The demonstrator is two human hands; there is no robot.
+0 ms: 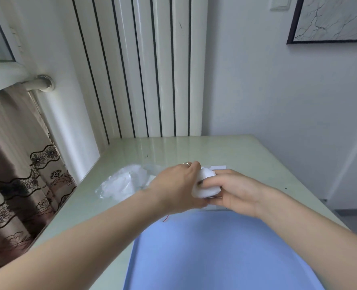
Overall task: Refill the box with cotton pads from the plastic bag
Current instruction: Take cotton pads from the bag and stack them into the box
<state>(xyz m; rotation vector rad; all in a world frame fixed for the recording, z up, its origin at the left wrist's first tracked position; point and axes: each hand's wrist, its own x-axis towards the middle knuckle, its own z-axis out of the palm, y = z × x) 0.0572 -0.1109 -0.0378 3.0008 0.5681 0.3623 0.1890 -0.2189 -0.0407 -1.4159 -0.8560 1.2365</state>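
Observation:
A stack of white cotton pads [205, 185] is held between both hands above the table. My left hand [177, 185] grips the stack from the left, a ring on one finger. My right hand [234, 189] closes on it from the right and below. A crumpled clear plastic bag [123, 182] lies on the table just left of my left hand. A thin white edge of the box [219, 167] shows behind the pads; the rest of it is hidden by my hands.
A blue mat [215, 252] covers the near part of the pale green glossy table [246, 151]. A white ribbed radiator [142, 80] stands against the wall behind. A patterned curtain [16, 164] hangs left of the table's edge.

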